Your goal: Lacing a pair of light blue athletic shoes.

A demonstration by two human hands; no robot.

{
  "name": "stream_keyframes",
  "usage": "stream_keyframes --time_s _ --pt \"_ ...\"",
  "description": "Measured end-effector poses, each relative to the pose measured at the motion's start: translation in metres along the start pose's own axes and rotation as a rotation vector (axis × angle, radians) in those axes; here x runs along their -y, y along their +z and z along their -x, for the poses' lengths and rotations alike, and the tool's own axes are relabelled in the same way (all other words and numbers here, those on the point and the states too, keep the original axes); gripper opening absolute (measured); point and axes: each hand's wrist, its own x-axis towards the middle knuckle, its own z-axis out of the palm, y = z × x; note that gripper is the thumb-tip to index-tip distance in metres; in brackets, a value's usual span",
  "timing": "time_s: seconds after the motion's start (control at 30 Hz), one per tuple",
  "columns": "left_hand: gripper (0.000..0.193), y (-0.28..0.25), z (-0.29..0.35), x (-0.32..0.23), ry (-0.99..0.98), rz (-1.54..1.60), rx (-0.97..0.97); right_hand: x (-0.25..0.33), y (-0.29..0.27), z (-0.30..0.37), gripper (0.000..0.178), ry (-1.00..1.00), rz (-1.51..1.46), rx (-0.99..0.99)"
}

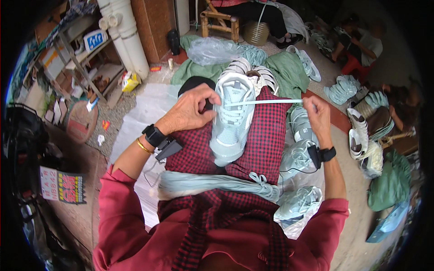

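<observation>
Lying across the lap, nearest the body, a bundle of pale laces [217, 183] rests on a red checked cloth [266, 144]. Just beyond it a pale blue-green shoe [233, 119] sits on the cloth, toe toward the person, tongue pointing away.

The left hand [192, 110] grips the shoe's upper edge beside the eyelets — fingers curled tight against it, a black watch and gold bangle on the wrist. The right hand [316, 115] is out to the side, well apart from the shoe, pinching the end of a white lace [264, 102] that runs taut and nearly level from the eyelets to its fingertips.

Beside the right forearm, more shoes [300, 156] of the same colour lie heaped, some in clear plastic. Beyond the shoe are green cloth [287, 72] and a clear bag [212, 50]. Farther right, more pairs [346, 88] lie stacked on the floor — other people sit there, and one more sits on a wooden stool [221, 22] at the top.
</observation>
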Motion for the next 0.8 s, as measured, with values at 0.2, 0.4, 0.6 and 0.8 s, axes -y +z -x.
stream_keyframes --time_s 0.2,0.4,0.6,0.8 --pt "0.03 0.027 0.022 0.025 -0.021 -0.219 -0.709 0.057 0.037 0.038 0.037 -0.218 -0.082 0.013" --pt "0.072 0.028 0.033 0.059 -0.218 -0.123 -0.476 0.061 0.092 0.053 0.046 -0.322 -0.027 -0.024" --pt "0.081 0.031 0.012 0.035 -0.286 -0.536 -0.155 0.026 0.076 0.057 0.052 -0.278 -0.123 0.223" --pt "0.054 -0.084 0.014 -0.015 0.069 0.034 -0.746 0.112 -0.063 0.02 0.063 -0.339 -1.478 0.293"
